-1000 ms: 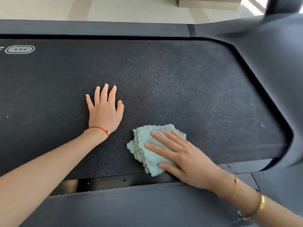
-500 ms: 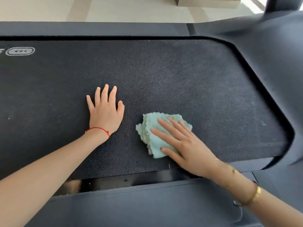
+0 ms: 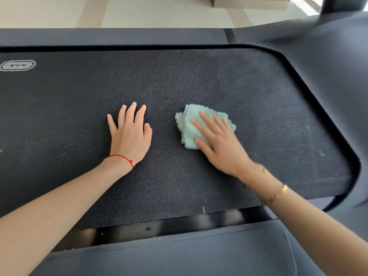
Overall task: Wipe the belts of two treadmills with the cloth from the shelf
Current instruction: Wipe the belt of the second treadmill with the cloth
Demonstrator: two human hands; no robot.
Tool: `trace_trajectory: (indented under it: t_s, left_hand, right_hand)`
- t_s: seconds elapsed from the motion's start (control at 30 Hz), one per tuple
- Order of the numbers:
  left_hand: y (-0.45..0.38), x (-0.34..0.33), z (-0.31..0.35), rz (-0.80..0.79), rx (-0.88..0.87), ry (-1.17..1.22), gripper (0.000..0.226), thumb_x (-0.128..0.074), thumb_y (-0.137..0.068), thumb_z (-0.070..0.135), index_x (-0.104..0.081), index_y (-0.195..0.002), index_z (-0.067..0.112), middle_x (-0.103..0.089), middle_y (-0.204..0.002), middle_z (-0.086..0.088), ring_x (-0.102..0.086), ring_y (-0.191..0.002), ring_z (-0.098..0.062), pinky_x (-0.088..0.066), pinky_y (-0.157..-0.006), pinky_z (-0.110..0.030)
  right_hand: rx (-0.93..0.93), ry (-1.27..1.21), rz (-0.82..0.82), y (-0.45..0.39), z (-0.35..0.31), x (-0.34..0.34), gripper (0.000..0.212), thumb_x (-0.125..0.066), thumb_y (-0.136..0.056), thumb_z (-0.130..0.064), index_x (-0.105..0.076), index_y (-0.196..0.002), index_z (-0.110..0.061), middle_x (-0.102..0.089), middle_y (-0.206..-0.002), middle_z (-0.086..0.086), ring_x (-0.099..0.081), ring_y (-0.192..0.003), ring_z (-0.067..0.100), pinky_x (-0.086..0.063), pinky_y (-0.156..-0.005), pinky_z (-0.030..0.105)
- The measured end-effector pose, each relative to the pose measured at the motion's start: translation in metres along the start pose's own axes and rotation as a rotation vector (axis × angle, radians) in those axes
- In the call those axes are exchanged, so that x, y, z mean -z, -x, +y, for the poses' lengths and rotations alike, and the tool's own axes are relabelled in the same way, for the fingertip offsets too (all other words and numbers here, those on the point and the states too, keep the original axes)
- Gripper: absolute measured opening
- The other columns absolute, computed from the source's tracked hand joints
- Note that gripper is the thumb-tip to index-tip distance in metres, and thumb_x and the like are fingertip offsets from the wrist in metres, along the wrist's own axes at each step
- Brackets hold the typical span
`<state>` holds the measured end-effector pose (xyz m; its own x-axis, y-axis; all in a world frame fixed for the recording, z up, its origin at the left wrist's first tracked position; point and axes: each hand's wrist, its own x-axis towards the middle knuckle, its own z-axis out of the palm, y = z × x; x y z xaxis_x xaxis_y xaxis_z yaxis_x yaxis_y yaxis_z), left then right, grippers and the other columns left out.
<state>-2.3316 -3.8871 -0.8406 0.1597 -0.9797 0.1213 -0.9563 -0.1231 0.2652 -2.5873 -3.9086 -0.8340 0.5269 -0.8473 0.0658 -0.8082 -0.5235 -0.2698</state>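
Head view: my right hand [image 3: 219,144] presses flat, fingers spread, on the bunched cloth [image 3: 191,128] at the belt [image 3: 199,80] centre; my left hand [image 3: 130,134] braces empty. Overlapping, evenly pressed strokes should clean best.

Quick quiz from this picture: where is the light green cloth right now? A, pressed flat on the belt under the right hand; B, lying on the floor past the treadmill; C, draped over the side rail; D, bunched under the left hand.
A: the cloth lies on the belt beneath the flat right hand, while the left hand rests bare on the belt.
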Motion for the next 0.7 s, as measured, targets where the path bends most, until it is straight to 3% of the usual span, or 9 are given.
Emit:
trace_trajectory:
  t_s: [0.1, 0.2, 0.33, 0.43, 0.57, 0.7]
  left_hand:
    - [-0.017, -0.003, 0.012, -0.011, -0.024, -0.007, 0.054, -0.036, -0.102, 0.028, -0.029, -0.154, 0.018, -0.024, -0.162, -0.007, -0.013, -0.151, -0.028, -0.006, -0.119, -0.061]
    - [-0.039, -0.010, 0.026, -0.033, -0.047, -0.012, 0.054, -0.035, -0.102, 0.031, -0.027, -0.155, 0.019, -0.021, -0.162, -0.007, -0.011, -0.151, -0.028, -0.006, -0.120, -0.061]
    - [-0.066, -0.020, 0.042, -0.060, -0.026, -0.008, 0.056, -0.032, -0.102, 0.035, -0.023, -0.156, 0.021, -0.017, -0.164, -0.007, -0.008, -0.152, -0.029, -0.005, -0.119, -0.062]
    - [-0.074, -0.027, 0.050, -0.043, 0.005, -0.023, 0.060, -0.021, -0.100, 0.040, -0.022, -0.156, 0.021, -0.017, -0.164, -0.007, -0.008, -0.151, -0.032, -0.004, -0.117, -0.065]
    - [-0.074, -0.031, 0.052, -0.014, -0.003, -0.057, 0.068, -0.014, -0.092, 0.042, -0.027, -0.154, 0.019, -0.024, -0.161, -0.010, -0.014, -0.150, -0.035, -0.009, -0.115, -0.069]
    - [-0.075, -0.030, 0.053, -0.021, -0.010, -0.085, 0.066, -0.018, -0.093, 0.040, -0.030, -0.154, 0.018, -0.027, -0.160, -0.011, -0.017, -0.149, -0.035, -0.012, -0.114, -0.071]
  right_hand:
    - [0.128, -0.006, -0.060, 0.028, -0.005, 0.005, 0.052, -0.027, -0.102, -0.050, -0.023, -0.153, -0.038, -0.015, -0.163, -0.008, -0.005, -0.151, 0.017, 0.000, -0.123, 0.036]
    - [0.142, 0.002, -0.083, 0.015, 0.026, 0.015, 0.052, -0.026, -0.102, -0.052, -0.022, -0.153, -0.040, -0.014, -0.163, -0.008, -0.007, -0.151, 0.016, -0.003, -0.123, 0.035]
    - [-0.060, 0.002, 0.002, -0.048, 0.090, 0.025, 0.056, -0.029, -0.099, -0.052, -0.030, -0.151, -0.033, -0.022, -0.161, 0.001, -0.016, -0.149, 0.027, -0.006, -0.122, 0.039]
    - [-0.220, 0.048, 0.041, -0.113, 0.125, 0.028, 0.053, -0.035, -0.103, -0.044, -0.027, -0.153, -0.030, -0.018, -0.162, 0.005, -0.012, -0.150, 0.029, -0.005, -0.121, 0.041]
    - [-0.390, 0.070, 0.037, -0.205, 0.131, 0.027, 0.054, -0.028, -0.104, -0.044, -0.021, -0.155, -0.029, -0.013, -0.163, 0.007, -0.007, -0.150, 0.033, -0.002, -0.122, 0.047]
    - [-0.319, 0.091, -0.039, -0.266, 0.095, 0.018, 0.055, -0.026, -0.103, -0.045, -0.019, -0.155, -0.028, -0.011, -0.164, 0.006, -0.006, -0.150, 0.034, 0.001, -0.121, 0.048]
